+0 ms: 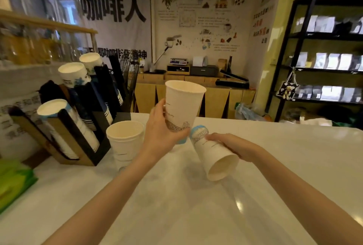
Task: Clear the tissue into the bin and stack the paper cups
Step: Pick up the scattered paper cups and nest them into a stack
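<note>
My left hand (162,129) grips a white paper cup (183,101) by its lower part, upright and raised above the counter, mouth up. My right hand (233,146) holds a second white paper cup (214,156) tipped on its side, its open mouth facing me and its blue-banded base pointing toward the first cup's base. The two bases almost touch. A short stack of white cups (124,138) stands upright on the counter, left of my left hand. No tissue or bin shows in this view.
A black and wood cup dispenser rack (78,133) with slanted rows of cups stands at the left on the white counter (196,205). A green packet (13,182) lies at the left edge. Beyond the counter are wooden cabinets and a black shelf.
</note>
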Demonstrator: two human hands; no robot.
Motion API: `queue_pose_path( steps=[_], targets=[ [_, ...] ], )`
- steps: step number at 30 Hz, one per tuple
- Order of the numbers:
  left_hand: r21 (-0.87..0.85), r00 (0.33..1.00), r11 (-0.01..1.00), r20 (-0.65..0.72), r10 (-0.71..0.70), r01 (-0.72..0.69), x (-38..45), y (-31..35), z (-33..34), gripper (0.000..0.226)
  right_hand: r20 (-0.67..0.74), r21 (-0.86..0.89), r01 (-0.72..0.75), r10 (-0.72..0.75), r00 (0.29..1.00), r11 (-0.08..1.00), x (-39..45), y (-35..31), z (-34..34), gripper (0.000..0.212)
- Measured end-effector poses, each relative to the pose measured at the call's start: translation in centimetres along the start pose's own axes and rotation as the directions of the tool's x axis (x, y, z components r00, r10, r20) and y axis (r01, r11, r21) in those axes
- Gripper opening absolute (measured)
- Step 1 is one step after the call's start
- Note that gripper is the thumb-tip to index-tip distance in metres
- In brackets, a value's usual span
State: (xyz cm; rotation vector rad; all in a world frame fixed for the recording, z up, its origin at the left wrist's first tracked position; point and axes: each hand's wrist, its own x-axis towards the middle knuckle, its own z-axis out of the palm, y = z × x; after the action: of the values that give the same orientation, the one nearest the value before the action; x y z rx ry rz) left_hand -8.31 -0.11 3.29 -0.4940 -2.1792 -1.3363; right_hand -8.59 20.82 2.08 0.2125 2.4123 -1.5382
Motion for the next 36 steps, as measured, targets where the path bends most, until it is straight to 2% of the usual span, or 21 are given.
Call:
queue_pose_path(
  steps=[5, 8, 11, 14, 16, 19, 21, 23, 25, 26, 29, 33, 36],
  targets=[
    [-0.019, 0.986, 0.999, -0.159, 0.042, -0.046, 2.1, 0.9, -5.7, 0.091, -0.006, -0.071, 0.172, -0.173, 0.985, 0.983, -0.3, -4.2, 1.1, 0.024],
    [0.029, 0.976, 0.999, -0.217, -0.015, 0.022, 2.3, -0.2, -7.9, 0.09, -0.028, -0.07, 0.273, -0.276, 0.961, 0.959, -0.7, -7.1, 1.8, 0.024],
    [0.036, 0.976, 0.997, -0.21, -0.064, 0.074, 2.0, -1.8, -9.2, 0.092, -0.061, -0.116, 0.39, -0.398, 0.915, 0.914, -1.2, -10.0, 2.7, 0.02],
    [0.047, 0.983, 0.991, -0.144, -0.118, 0.126, 1.6, -3.3, -10.1, 0.092, -0.152, -0.159, 0.497, -0.518, 0.842, 0.853, -1.4, -12.6, 3.7, 0.043],
    [0.063, 0.985, 0.985, -0.083, -0.153, 0.158, 1.0, -4.2, -10.3, 0.095, -0.204, -0.271, 0.55, -0.606, 0.769, 0.79, -1.4, -13.8, 4.4, 0.06],
    [0.045, 0.984, 0.983, -0.008, -0.179, 0.179, 0.1, -5.4, -10.3, 0.095, -0.2, -0.501, 0.619, -0.777, 0.596, 0.604, -1.5, -15.2, 5.5, 0.072],
    [0.008, 0.982, 0.983, 0.037, -0.183, 0.183, -0.4, -5.8, -10.2, 0.091, -0.161, -0.661, 0.599, -0.866, 0.474, 0.451, -1.8, -16.0, 6.2, 0.076],
    [-0.028, 0.979, 0.981, 0.068, -0.191, 0.194, -0.8, -5.9, -10.2, 0.089, -0.072, -0.812, 0.52, -0.93, 0.36, 0.265, -1.9, -16.3, 7.0, 0.076],
    [-0.061, 0.977, 0.978, 0.088, -0.194, 0.2, -0.9, -6.2, -10.2, 0.085, 0.091, -0.926, 0.377, -0.964, 0.251, 0.011, -1.4, -16.4, 7.8, 0.07],
    [-0.074, 0.977, 0.977, 0.092, -0.195, 0.202, -1.0, -6.3, -10.2, 0.082, 0.176, -0.946, 0.309, -0.959, 0.222, -0.102, -1.2, -16.3, 8.2, 0.066],
    [-0.103, 0.981, 0.976, 0.061, -0.186, 0.191, -1.4, -7.1, -10.0, 0.073, 0.343, -0.934, 0.173, -0.918, 0.2, -0.312, -0.6, -15.7, 9.4, 0.058],
    [-0.133, 0.981, 0.972, 0.036, -0.191, 0.194, -1.8, -7.6, -9.7, 0.071, 0.433, -0.9, 0.135, -0.885, 0.174, -0.414, -1.4, -14.4, 11.0, 0.069],
    [-0.161, 0.983, 0.97, 0.042, -0.179, 0.183, -1.9, -7.9, -9.4, 0.068, 0.536, -0.844, 0.16, -0.818, 0.208, -0.512, -1.7, -13.6, 12.2, 0.075]
  ],
)
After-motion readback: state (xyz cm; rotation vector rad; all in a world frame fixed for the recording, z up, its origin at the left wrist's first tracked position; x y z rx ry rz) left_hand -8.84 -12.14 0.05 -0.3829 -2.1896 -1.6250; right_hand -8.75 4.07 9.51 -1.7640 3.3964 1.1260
